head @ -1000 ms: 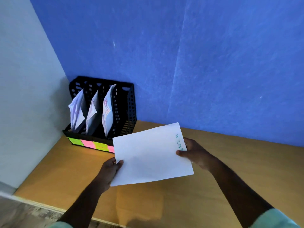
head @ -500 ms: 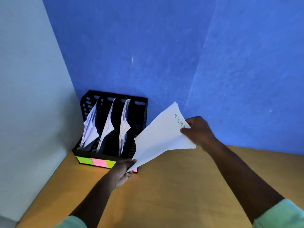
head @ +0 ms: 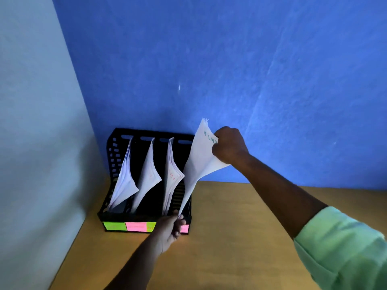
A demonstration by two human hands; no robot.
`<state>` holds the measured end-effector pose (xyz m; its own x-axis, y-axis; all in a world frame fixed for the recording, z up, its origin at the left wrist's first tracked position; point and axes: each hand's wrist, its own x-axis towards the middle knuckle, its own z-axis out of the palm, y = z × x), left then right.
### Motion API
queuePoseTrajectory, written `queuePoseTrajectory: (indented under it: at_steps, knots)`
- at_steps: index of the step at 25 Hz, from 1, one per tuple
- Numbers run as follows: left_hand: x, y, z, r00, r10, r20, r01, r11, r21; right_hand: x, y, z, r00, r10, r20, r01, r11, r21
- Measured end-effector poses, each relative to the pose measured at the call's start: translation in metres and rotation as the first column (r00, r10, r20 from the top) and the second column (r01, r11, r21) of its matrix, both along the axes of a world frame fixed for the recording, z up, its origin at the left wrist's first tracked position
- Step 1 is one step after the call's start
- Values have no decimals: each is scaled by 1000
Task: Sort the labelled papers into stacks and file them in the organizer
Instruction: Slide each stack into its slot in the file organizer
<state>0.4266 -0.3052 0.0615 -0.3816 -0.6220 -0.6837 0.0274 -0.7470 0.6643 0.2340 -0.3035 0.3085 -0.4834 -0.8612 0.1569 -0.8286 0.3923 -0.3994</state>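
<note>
Both hands pinch the paper stack [head: 198, 164] — right hand [head: 227, 147] at top, left hand [head: 170, 227] at bottom — over the organizer [head: 114, 155].

Left arm: entered from 6 o'clock, bare forearm reaching toward 12 o'clock, nearly straight.
Left hand [head: 170, 228]: low, back of the hand toward the camera, fingertips pinched on the bottom corner of a paper stack [head: 198, 164].
Right arm: entered from 4 o'clock, extended toward 10 o'clock, light green sleeve [head: 343, 245] pushed up to the forearm.
Right hand [head: 228, 146]: raised well above the left, fist-like, fingers curled over the stack's upper edge, knuckles toward 12 o'clock.
Hands: well apart, left at 7 o'clock of the right.
</note>
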Motion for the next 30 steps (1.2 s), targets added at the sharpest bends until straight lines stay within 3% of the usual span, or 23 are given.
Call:
queuePoseTrajectory:
  at_steps: [7,13,20,30]
  knots:
    - [19,-5,0,999,2,36,-4,997,71,23,-31,-30,997,-39,-65,43,997,60]
    - [28,-16,-7,991,-2,133,1,1000,9,36,-44,-74,998,-65,-10,66,988,139]
    - [25,-26,-13,978,-49,205,49,999,6,37,-47,-99,996,-73,42,69,993,94]
    - [19,-34,-14,943,-148,298,152,988,10,26,-39,-121,960,-85,268,81,996,26]
